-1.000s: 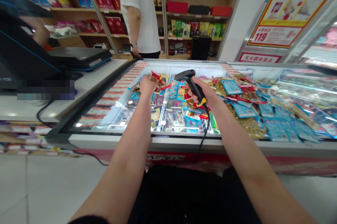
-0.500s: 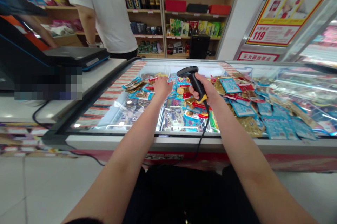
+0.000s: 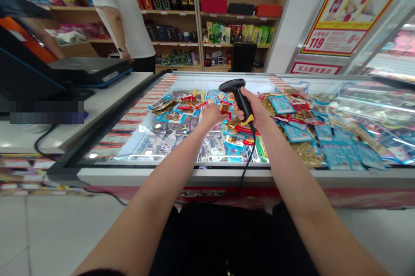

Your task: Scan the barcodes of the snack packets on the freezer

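Observation:
My right hand [image 3: 253, 109] is wrapped round the handle of a black and yellow barcode scanner [image 3: 242, 102], its head pointing left. A black cord hangs from the scanner's base. Over the snack packets [image 3: 186, 105] my left hand [image 3: 214, 114] reaches out, thumb apart from the fingers; I see nothing held in it. Its fingertips are partly hidden, and whether they touch a packet I cannot tell. Blue, red and gold packets lie in a heap on the glass-topped freezer [image 3: 129, 129], on both sides of the scanner.
More blue and gold packets [image 3: 343, 148] are piled to the right. A counter [image 3: 106, 103] with a black scale [image 3: 94, 70] stands at the left. Beyond the freezer, a person in a white shirt [image 3: 126, 12] stands before shelves [image 3: 181, 13] of bottles and boxes.
My left hand has moved right, closer to the scanner. The scanner stays in my right hand, nearly still. The person in the white shirt has shifted left.

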Demonstrator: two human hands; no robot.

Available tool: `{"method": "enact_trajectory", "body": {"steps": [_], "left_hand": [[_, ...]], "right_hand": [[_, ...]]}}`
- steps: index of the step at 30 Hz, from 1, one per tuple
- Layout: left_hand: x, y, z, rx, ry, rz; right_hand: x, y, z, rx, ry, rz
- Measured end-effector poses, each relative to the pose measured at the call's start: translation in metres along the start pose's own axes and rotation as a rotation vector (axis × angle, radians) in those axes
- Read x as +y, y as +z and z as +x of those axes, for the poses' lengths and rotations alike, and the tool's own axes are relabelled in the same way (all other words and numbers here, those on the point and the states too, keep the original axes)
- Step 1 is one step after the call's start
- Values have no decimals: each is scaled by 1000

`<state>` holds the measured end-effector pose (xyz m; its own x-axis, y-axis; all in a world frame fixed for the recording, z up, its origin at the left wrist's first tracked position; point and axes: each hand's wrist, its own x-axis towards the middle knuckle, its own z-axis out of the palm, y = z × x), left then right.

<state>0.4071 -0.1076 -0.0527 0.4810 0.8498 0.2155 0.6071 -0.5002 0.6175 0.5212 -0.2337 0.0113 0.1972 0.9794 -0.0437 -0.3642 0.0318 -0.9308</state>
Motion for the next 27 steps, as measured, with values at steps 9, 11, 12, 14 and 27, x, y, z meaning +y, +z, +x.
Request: {"method": "enact_trajectory", "body": {"steps": [9,11,12,14,27], "left_hand": [[-8,-24,10,76,-182,-204],[-8,-27,11,51,-212,-244],[-8,-28,12,31,-225,-284],[-8,-27,14,-21,-231,-384],[-1,-50,6,-458,-446,-1293]], "right_hand": [[1,3,0,13,13,2],[1,4,0,26,9,3],[2,4,0,26,9,4],[3,3,1,16,7,6],[3,1,1,-19,-3,25]]}}
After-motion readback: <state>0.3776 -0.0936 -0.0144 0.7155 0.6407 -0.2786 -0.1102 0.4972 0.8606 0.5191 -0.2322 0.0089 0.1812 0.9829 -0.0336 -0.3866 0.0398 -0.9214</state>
